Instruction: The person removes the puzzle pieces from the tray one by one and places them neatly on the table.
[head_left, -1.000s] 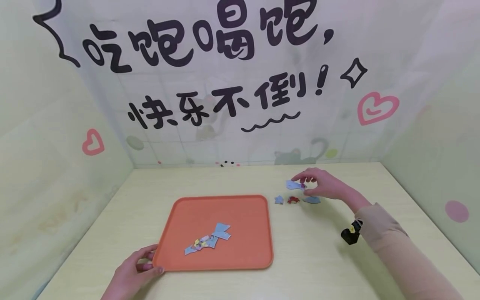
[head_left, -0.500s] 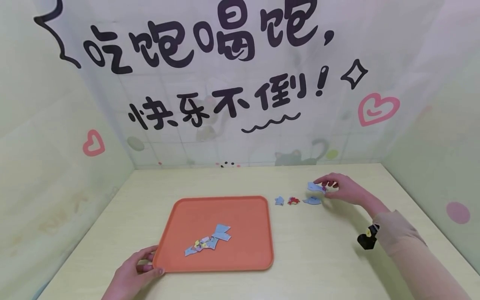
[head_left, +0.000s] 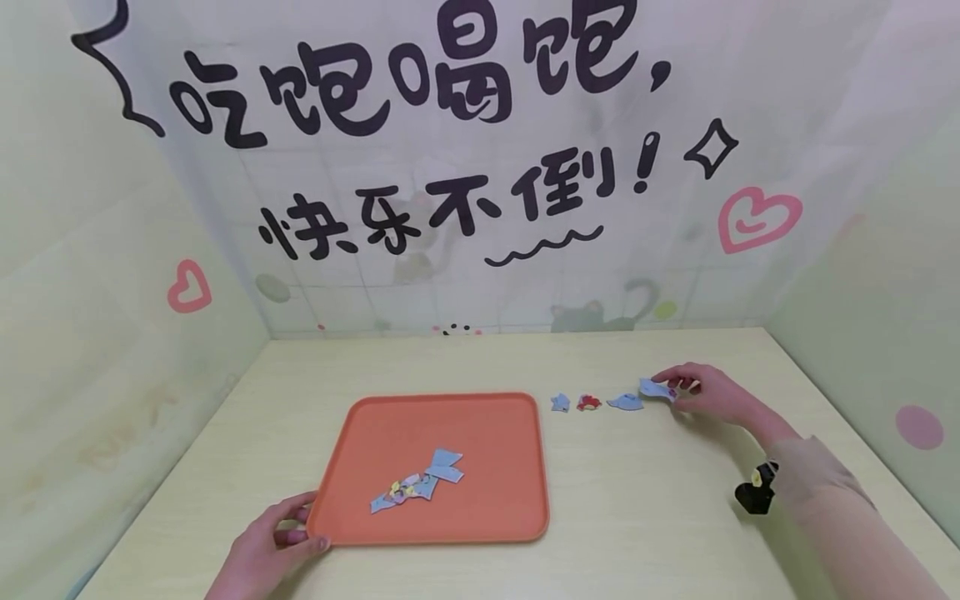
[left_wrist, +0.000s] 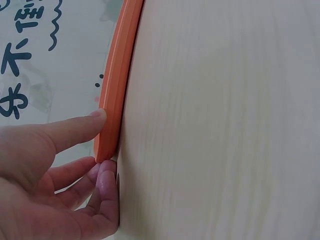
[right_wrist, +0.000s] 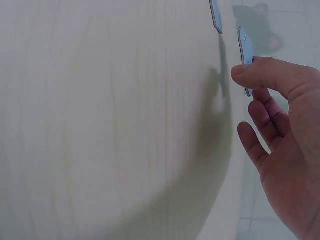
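My right hand (head_left: 708, 393) pinches a light-blue puzzle piece (head_left: 654, 388) between thumb and fingers, at the right end of a row. In the right wrist view this piece (right_wrist: 246, 47) stands off the tabletop, its lower part behind the thumb. The row holds a small blue piece (head_left: 560, 403), a red patterned piece (head_left: 589, 403) and a blue curved piece (head_left: 625, 403). My left hand (head_left: 262, 537) grips the near left corner of an orange tray (head_left: 487, 517); its thumb lies on the rim (left_wrist: 107, 132) in the left wrist view. Several blue and multicoloured pieces (head_left: 446, 473) lie grouped on the tray.
A pale wood-look table (head_left: 637, 517) carries everything. Lettered and patterned white sheeting (head_left: 480, 292) closes off its back and both sides. A black wrist device (head_left: 757, 496) hangs below the right sleeve (head_left: 817, 483).
My right hand has carried the blue puzzle piece rightward past the row, then lowered it near the row's right end. The left hand and the tray have stayed in place.
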